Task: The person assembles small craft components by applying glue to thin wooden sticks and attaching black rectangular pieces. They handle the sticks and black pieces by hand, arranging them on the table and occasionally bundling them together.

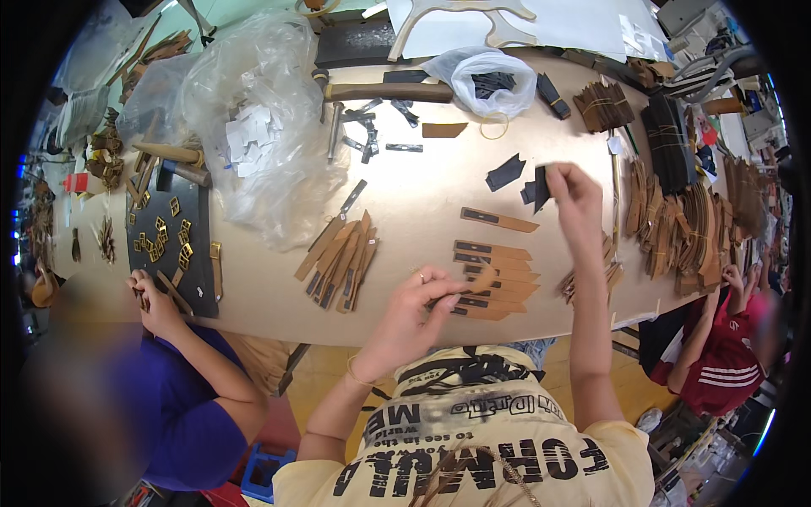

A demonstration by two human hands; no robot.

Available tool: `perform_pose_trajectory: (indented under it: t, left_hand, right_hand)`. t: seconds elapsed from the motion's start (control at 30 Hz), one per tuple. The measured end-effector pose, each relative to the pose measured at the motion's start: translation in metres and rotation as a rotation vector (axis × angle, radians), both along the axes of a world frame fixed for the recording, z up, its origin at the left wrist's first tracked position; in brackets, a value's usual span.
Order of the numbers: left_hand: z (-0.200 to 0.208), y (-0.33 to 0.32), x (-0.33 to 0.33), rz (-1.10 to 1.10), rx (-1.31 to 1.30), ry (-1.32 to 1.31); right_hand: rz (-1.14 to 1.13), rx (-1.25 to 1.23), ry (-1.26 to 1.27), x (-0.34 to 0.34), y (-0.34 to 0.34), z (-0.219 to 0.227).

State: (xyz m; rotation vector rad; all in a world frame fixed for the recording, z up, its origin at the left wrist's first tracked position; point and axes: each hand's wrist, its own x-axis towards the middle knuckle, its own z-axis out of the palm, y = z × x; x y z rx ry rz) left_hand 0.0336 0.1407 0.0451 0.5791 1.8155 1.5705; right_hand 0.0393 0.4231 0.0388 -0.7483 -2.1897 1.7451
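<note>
My left hand (414,317) is closed near the table's front edge, over a row of brown leather strips with pointed ends. From its fingers a curved brown leather strip (484,277) sticks out, slightly blurred. My right hand (577,203) is raised to the right, pinching a small black piece (541,190). Beside it, another black piece (505,172) with notched ends lies on the table. The row of strips (511,266) has dark rectangular patches at the left ends. One similar strip (498,220) lies apart behind the row. Left of my left hand, more patched strips (342,264) are fanned out.
A hammer (389,91) lies at the back by a white bag (498,80) of black pieces. A clear plastic bag (262,118) holds white scraps. Banded brown strips (676,228) fill the right side. A person in purple (190,406) works at left; another in maroon (726,355) at right.
</note>
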Motion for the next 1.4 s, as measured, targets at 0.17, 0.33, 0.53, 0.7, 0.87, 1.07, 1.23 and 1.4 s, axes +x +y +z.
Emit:
perform_pose_trajectory:
  t: [0.17,0.33,0.53,0.7,0.87,1.07,1.23,1.4]
  left_hand:
    - [-0.008,-0.013,-0.002,0.072,0.025,-0.279]
    - [-0.002,-0.014,-0.008,0.005,-0.003,-0.198]
    - [0.012,0.009,-0.020,-0.109,-0.016,-0.093]
    - [0.008,0.046,-0.034,-0.090,0.102,-0.145]
    - [-0.010,0.066,-0.044,-0.066,0.057,-0.163]
    - [-0.047,0.078,-0.047,0.078,-0.150,0.183]
    - [-0.046,0.074,-0.034,0.122,-0.342,0.605]
    - [-0.028,0.023,-0.033,0.328,-0.477,0.772]
  right_hand:
    - [0.433,0.321,-0.093,-0.043,0.050,-0.024]
    - [0.724,0.535,-0.151,-0.071,0.044,-0.025]
    - [0.589,0.646,0.080,-0.074,0.045,-0.024]
    - [0.450,-0.031,-0.055,-0.022,0.041,-0.010]
    - [0.609,-0.435,-0.175,0.043,0.015,-0.001]
    - [0.306,0.082,-0.368,0.057,-0.015,-0.020]
    - [0.276,0.458,-0.268,0.063,-0.026,-0.025]
    - [0.289,0.470,-0.296,0.069,-0.030,-0.016]
